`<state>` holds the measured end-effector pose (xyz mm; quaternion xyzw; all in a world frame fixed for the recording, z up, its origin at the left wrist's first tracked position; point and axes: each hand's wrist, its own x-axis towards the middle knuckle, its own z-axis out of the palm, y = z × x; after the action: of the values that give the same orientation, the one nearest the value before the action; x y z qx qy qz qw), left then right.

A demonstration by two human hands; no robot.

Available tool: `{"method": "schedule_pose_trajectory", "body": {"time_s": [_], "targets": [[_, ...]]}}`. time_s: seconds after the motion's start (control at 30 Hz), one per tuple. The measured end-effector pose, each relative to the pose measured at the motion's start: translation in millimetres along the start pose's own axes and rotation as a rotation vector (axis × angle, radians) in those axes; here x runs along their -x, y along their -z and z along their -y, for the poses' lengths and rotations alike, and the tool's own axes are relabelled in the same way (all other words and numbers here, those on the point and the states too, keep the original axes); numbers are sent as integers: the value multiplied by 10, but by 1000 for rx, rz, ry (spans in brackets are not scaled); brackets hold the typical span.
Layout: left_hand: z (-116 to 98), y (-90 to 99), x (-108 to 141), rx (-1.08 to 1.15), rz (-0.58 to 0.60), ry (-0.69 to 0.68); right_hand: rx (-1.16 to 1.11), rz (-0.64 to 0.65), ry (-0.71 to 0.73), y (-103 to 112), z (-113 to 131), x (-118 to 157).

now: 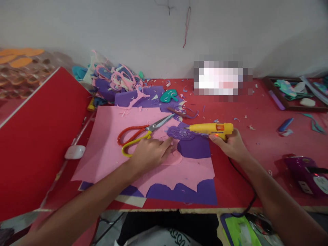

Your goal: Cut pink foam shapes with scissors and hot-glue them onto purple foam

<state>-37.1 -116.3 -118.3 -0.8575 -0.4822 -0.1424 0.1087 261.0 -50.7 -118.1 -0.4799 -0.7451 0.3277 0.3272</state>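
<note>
In my right hand [232, 143] is a yellow hot glue gun [211, 128], its orange light lit and its nozzle pointing left. The nozzle tip is at the right part of a small purple foam cutout [180, 133] with shiny glue lines on it. My left hand [153, 150] has curled fingers, the fingertips holding the near left edge of this cutout. Beneath that hand lies a rounded pink foam piece [175, 158], partly covered. Open scissors [151, 130] with red and yellow handles rest just behind my left hand on the pink foam sheet [102, 143].
Foam scraps [115, 77] are heaped at the back left, with a teal cutout [169, 96] nearby. On the left stands a slanted red board [43, 136] beside a white case [74, 152]. To the right are a purple power adapter [307, 174], a blue cutter [285, 125] and a brown tray [284, 100].
</note>
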Motion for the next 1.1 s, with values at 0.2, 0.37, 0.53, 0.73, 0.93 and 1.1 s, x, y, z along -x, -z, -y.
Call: {"method": "schedule_pose_trajectory", "body": {"time_s": [0.2, 0.37, 0.53, 0.73, 0.93, 1.1], "targets": [[4, 8, 9, -3, 12, -3, 75, 96, -11, 27, 16, -23], [8, -1, 9, 8, 28, 1, -44, 27, -30, 32, -1, -50], [21, -9, 12, 22, 63, -16, 28, 116, -47, 18, -13, -29], [17, -11, 12, 22, 34, -11, 58, 119, -31, 40, 22, -27], [13, -2, -6, 10, 9, -28, 19, 138, -37, 43, 34, -20], [16, -8, 10, 41, 18, -9, 38, 71, -24, 51, 45, -26]]}}
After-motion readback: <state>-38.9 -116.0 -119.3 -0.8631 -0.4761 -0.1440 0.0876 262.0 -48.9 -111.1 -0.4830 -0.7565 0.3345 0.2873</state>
